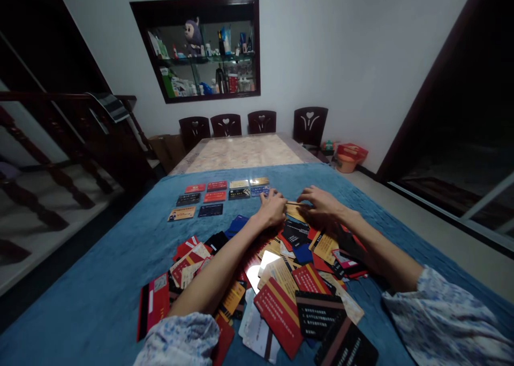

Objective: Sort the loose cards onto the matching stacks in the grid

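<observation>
A messy heap of plastic cards (289, 296), red, black and gold, lies on the blue cloth (120, 280) in front of me. My left hand (272, 208) and my right hand (321, 203) meet at the far edge of the heap. Both are closed on a gold card (295, 210) held between them. Beyond my left hand, several cards (214, 196) lie face up in neat rows on the cloth.
The blue cloth covers the near half of a long marble-topped table (241, 152). Several dark chairs (261, 122) stand at its far end. A wall niche (204, 50) holds bottles and a toy. A stair rail (60, 136) runs on the left, an orange basin (349, 157) on the floor at right.
</observation>
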### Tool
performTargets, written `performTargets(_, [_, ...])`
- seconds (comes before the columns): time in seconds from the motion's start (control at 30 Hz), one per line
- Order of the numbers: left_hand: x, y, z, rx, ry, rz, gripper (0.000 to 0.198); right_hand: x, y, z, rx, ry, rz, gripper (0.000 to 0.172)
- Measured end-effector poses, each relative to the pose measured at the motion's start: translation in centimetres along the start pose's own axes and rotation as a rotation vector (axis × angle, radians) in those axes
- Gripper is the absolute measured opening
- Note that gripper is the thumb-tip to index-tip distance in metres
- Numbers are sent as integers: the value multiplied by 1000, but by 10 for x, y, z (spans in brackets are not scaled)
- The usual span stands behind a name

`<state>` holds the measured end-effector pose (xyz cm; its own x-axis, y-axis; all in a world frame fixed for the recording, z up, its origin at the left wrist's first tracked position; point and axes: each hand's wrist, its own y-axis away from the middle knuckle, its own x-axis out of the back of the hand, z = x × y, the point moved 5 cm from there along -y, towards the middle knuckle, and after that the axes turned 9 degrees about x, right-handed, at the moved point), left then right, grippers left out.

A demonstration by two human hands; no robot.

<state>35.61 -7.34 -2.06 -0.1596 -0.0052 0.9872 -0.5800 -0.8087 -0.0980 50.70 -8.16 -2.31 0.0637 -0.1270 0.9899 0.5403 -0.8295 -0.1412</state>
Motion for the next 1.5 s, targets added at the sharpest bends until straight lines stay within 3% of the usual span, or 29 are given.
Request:
performTargets(0.27, [-18,-13,-8,54,86,-90,15,-11,0,2,9,-2,-74,25])
performTargets(0.63, [-24,-15,-15,73,150,-19,19,-27,-4,11,89,-94,-38,26])
performTargets(0.97, [-21,-13,-17,39,138,21,25,-12,2,1,186,-19,-33,27])
performTargets(1.17, [-15,-12,-21,41,147,83,34,-3,4,-2,106,-20,42,27])
performTargets(1.5, [-4,-10,-24,162,219,126,28,0,8,2,-118,-87,206,31])
